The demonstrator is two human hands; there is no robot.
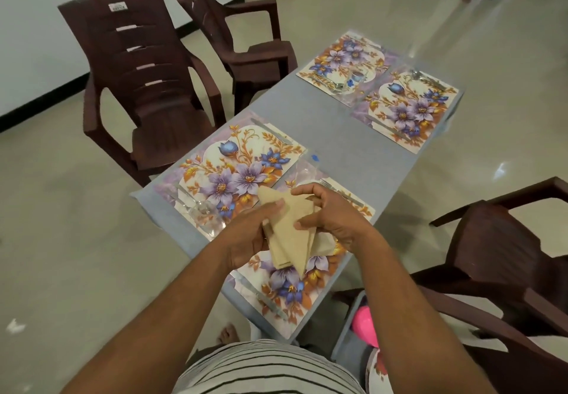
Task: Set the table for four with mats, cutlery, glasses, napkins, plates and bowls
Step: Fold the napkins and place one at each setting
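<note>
Four floral mats down on the desk, cutlery and glasses on them. Napkins not laid — left hand and right hand both clamped on the tan stack above the near mat. No plates or bowls visible. Far settings blurry — glass count unclear.

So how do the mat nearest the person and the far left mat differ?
The nearest mat is partly hidden by both hands and the beige napkins; the far left mat lies fully in view. The nearest shows no glass, the far left carries one. Both share the floral print and hold cutlery.
</note>
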